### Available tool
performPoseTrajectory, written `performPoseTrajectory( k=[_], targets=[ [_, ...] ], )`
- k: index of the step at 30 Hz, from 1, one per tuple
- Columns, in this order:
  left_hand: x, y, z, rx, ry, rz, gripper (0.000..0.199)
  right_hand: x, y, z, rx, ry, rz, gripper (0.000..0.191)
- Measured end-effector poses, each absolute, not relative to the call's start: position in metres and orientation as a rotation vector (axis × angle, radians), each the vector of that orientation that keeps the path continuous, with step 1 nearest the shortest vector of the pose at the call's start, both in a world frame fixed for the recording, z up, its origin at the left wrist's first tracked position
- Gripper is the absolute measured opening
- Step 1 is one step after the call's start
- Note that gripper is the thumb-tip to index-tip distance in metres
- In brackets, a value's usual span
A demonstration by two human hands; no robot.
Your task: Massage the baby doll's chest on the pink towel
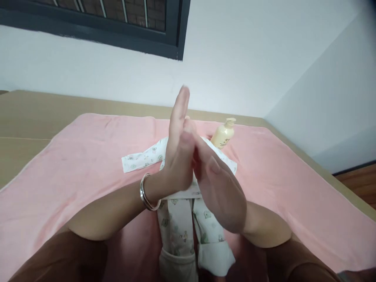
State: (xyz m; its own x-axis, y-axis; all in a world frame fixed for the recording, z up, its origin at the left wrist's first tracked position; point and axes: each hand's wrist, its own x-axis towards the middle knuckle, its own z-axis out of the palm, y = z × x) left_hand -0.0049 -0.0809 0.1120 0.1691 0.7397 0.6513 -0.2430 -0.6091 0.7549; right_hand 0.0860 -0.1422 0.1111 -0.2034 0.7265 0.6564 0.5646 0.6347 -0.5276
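Note:
My left hand (179, 160), with silver bangles (144, 192) at the wrist, is raised with its fingers stretched out. Its palm meets the palm of my right hand (220, 192), whose fingers also lie straight, slightly smeared by motion. Nothing shows between them. Below and behind the hands lies a small white printed long-sleeved top (143, 158), its middle hidden by them. Matching printed trousers (178, 223) with plain cuffs extend toward me. A small skin-coloured bit shows under the right cuff; I cannot tell what it is.
A pale yellow pump bottle (223, 134) leans beyond the top's right sleeve. Everything rests on a pink blanket (96, 152) over a wooden surface (38, 113). White walls (235, 58) rise behind and at right, with a dark-framed barred window (173, 35) at upper left.

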Motion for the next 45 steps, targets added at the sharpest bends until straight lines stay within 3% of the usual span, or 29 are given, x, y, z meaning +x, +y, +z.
performPoseTrajectory(
  k=[2,5,9,14,22,26,29,35,40,45],
  targets=[
    [0.0,-0.051,0.09,1.615,0.711,1.427,0.058,0.096,-0.125,0.1,-1.005,-1.809,0.172,0.053],
    [0.001,-0.012,0.055,1.644,1.069,1.207,0.057,0.113,-0.086,0.073,-1.065,-1.689,-0.009,0.052],
    [-0.002,0.01,0.016,1.948,1.109,1.153,0.062,0.129,-0.038,0.042,-1.354,-1.802,0.15,0.045],
    [0.0,0.007,-0.01,2.282,1.153,1.089,0.048,0.144,-0.013,0.02,-1.522,-1.996,0.172,0.051],
    [-0.006,0.004,-0.012,2.307,1.166,1.03,0.049,0.15,-0.02,0.023,-1.856,-1.997,0.076,0.058],
    [-0.006,0.006,-0.014,2.328,1.128,1.066,0.048,0.131,-0.042,0.02,-1.635,-2.192,-0.125,0.056],
    [-0.006,0.006,-0.014,2.313,1.119,1.085,0.047,0.135,-0.038,0.022,-1.544,-2.256,-0.043,0.054],
    [-0.005,-0.001,-0.009,2.31,1.189,1.017,0.047,0.148,-0.034,0.028,-1.962,-1.971,0.092,0.066],
    [-0.006,0.003,-0.009,2.284,1.302,0.927,0.059,0.126,-0.063,0.023,-1.691,-2.171,-0.173,0.056],
    [-0.006,0.001,-0.005,2.364,1.26,0.81,0.059,0.136,-0.048,0.027,-1.604,-2.295,0.04,0.059]
  ],
)
